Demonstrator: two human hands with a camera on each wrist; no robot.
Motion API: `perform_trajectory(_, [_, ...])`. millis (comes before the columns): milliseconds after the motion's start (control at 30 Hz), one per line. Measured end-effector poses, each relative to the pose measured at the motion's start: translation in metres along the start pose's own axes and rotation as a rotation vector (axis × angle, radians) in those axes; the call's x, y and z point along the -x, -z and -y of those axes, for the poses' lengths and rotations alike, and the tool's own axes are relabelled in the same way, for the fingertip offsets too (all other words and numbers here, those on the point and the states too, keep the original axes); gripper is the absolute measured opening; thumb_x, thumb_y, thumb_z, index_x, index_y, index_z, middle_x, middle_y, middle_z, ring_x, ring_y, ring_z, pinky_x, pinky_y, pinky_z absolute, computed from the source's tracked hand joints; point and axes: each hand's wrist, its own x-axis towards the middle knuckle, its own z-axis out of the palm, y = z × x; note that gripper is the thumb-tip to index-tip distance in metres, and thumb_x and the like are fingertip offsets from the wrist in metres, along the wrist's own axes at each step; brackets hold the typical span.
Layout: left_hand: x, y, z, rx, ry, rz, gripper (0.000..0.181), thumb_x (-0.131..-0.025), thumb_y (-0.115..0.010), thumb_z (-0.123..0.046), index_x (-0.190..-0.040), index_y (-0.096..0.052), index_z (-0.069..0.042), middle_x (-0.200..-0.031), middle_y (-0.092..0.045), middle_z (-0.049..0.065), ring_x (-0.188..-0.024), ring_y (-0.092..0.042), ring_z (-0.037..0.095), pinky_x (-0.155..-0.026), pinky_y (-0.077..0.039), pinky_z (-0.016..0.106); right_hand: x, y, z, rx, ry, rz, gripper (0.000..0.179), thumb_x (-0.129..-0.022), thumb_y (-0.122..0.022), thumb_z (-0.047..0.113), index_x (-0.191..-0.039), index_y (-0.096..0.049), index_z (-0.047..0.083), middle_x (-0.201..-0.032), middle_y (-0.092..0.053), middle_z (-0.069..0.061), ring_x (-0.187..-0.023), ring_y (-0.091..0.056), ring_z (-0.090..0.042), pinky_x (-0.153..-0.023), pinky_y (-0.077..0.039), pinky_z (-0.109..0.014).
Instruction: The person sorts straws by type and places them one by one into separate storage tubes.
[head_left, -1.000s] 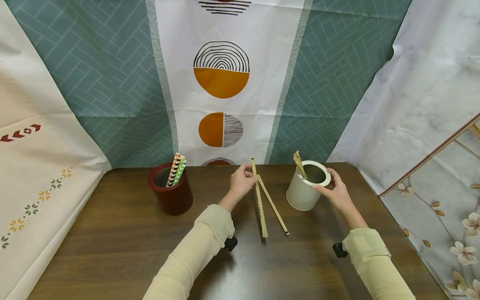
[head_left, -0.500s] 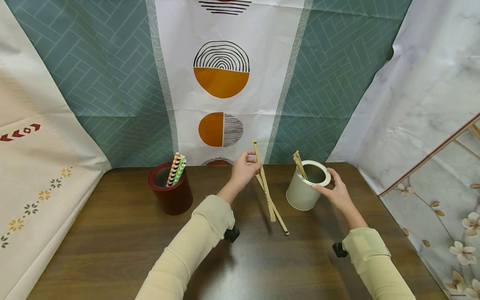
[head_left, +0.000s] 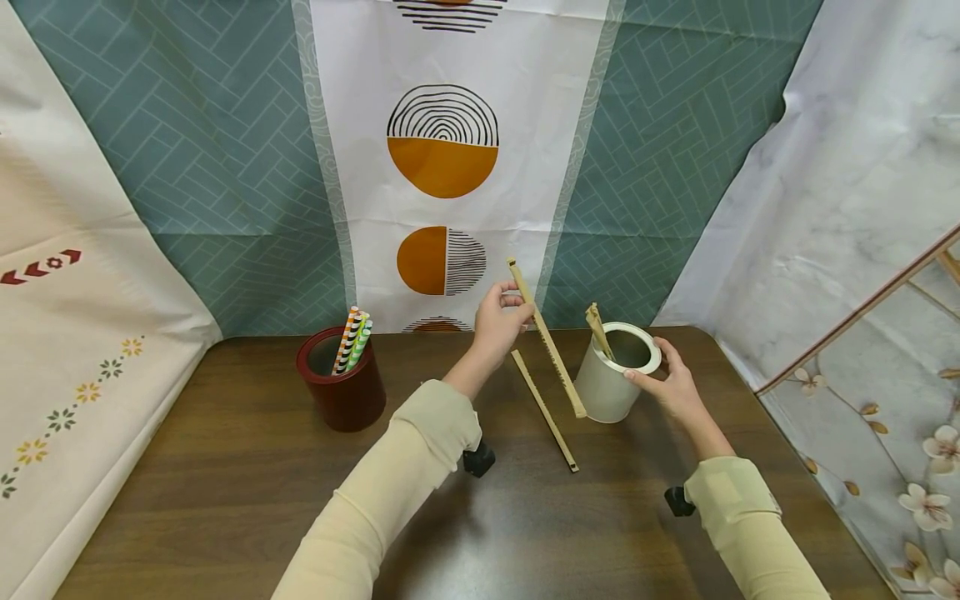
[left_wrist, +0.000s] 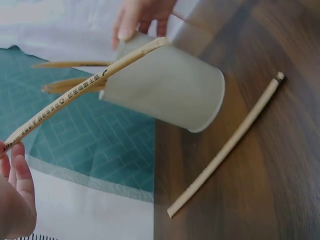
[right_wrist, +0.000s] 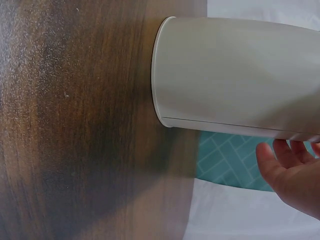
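Observation:
My left hand (head_left: 504,323) pinches a paper-wrapped straw (head_left: 551,346) near its upper end, tilted with its lower end toward the white canister. Printed characters run along the wrapper in the left wrist view. A second wrapped straw (head_left: 546,412) lies on the table below it. My right hand (head_left: 672,384) grips the rim of the white canister (head_left: 609,387), thumb at the front and fingers on the far right side. Inside that canister, wrapped straws (head_left: 597,329) lean against the left of the rim. The right wrist view shows fingertips (right_wrist: 267,155) at the canister's side.
A dark red canister (head_left: 347,404) stands at the left back of the brown table (head_left: 247,500), with several striped straws (head_left: 352,340) in it. Behind the table's back edge hangs a green and white cloth (head_left: 247,167). A pale floral cloth borders the right side.
My left hand has moved up and to the right with the wrapped straw, whose lower end has swung toward the white canister. My right hand and the canister have stayed in place.

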Motion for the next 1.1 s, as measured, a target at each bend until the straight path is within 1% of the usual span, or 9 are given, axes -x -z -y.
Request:
perform_trajectory(133, [-0.001,-0.004,-0.006,0.06,-0.007,-0.023,0.033,-0.08,-0.058,-0.003,-0.111,-0.048,-0.009,-0.081,-0.05,0.0,-0.068,-0.062,0.022,-0.053,-0.047,0.02,0.0,0.0,-0.001,-0.001,0.004,0.0,0.078,-0.079,-0.064,0.016,-0.138,-0.016,-0.002,-0.131,-0.032,-0.026,-0.118,-0.034,-0.036,-0.071,-0.032,-0.003])
perform_trajectory(367, [0.001,-0.011,-0.016,0.119,-0.052,-0.096,0.031,-0.081,-0.055,-0.003,-0.11,-0.046,-0.007,-0.082,-0.051,0.002,-0.075,-0.062,0.031,-0.053,-0.045,0.017,0.0,0.0,0.0,-0.025,0.001,0.004,0.078,-0.08,-0.064,0.015,-0.139,-0.016,-0.002,-0.132,-0.032,-0.026,-0.119,-0.033,-0.036,-0.071,-0.032,-0.002])
perform_trajectory(433, [0.002,-0.014,-0.019,0.143,-0.071,-0.122,0.03,-0.081,-0.055,-0.002,-0.109,-0.045,-0.006,-0.081,-0.051,0.003,-0.071,-0.063,0.028,-0.053,-0.045,0.017,0.0,0.0,0.0,-0.022,0.0,0.005,0.078,-0.08,-0.064,0.015,-0.139,-0.015,-0.002,-0.132,-0.031,-0.026,-0.119,-0.033,-0.036,-0.07,-0.033,-0.003])
perform_trajectory(533, [0.002,-0.019,-0.022,0.158,-0.096,-0.157,0.028,-0.081,-0.055,-0.002,-0.107,-0.046,-0.007,-0.081,-0.051,0.003,-0.063,-0.062,0.018,-0.054,-0.045,0.018,0.0,0.001,0.0,-0.007,0.0,0.005,0.078,-0.08,-0.064,0.016,-0.139,-0.016,-0.002,-0.132,-0.031,-0.026,-0.118,-0.034,-0.036,-0.07,-0.032,-0.003])
perform_trajectory(633, [0.003,-0.023,-0.023,0.131,-0.112,-0.185,0.027,-0.081,-0.055,-0.004,-0.106,-0.046,-0.009,-0.081,-0.053,0.002,-0.059,-0.057,0.007,-0.054,-0.045,0.018,0.0,0.001,0.0,0.002,0.001,0.004,0.078,-0.08,-0.064,0.016,-0.138,-0.017,-0.002,-0.132,-0.031,-0.026,-0.118,-0.034,-0.036,-0.071,-0.032,-0.004])
perform_trajectory(700, [0.005,-0.026,-0.023,0.095,-0.128,-0.196,0.026,-0.081,-0.055,-0.007,-0.105,-0.046,-0.011,-0.083,-0.054,0.001,-0.058,-0.055,0.005,-0.051,-0.041,0.018,0.0,0.001,0.0,0.007,0.003,0.003,0.077,-0.08,-0.064,0.017,-0.138,-0.017,-0.002,-0.132,-0.032,-0.026,-0.118,-0.034,-0.036,-0.071,-0.032,-0.004])
perform_trajectory(867, [0.01,-0.032,-0.023,0.009,-0.185,-0.192,0.021,-0.083,-0.052,-0.011,-0.104,-0.047,-0.012,-0.086,-0.056,0.002,-0.058,-0.055,0.007,-0.043,-0.03,0.018,0.0,0.001,0.0,0.017,0.007,0.001,0.077,-0.079,-0.064,0.017,-0.138,-0.018,-0.002,-0.132,-0.032,-0.026,-0.118,-0.035,-0.036,-0.073,-0.032,-0.006])
perform_trajectory(933, [0.013,-0.035,-0.022,-0.011,-0.199,-0.183,0.019,-0.085,-0.051,-0.013,-0.103,-0.047,-0.011,-0.087,-0.056,0.002,-0.062,-0.059,0.009,-0.044,-0.031,0.017,0.0,0.001,0.001,0.015,0.006,0.003,0.077,-0.08,-0.064,0.016,-0.138,-0.017,-0.002,-0.132,-0.032,-0.026,-0.118,-0.035,-0.035,-0.075,-0.033,-0.008])
perform_trajectory(1100, [0.018,-0.042,-0.019,-0.081,-0.215,-0.164,0.018,-0.087,-0.049,-0.015,-0.104,-0.048,-0.01,-0.092,-0.056,0.003,-0.075,-0.065,0.016,-0.049,-0.035,0.018,0.001,0.0,0.003,-0.017,0.004,0.011,0.077,-0.08,-0.063,0.015,-0.138,-0.016,-0.002,-0.132,-0.031,-0.026,-0.117,-0.035,-0.035,-0.072,-0.034,-0.006])
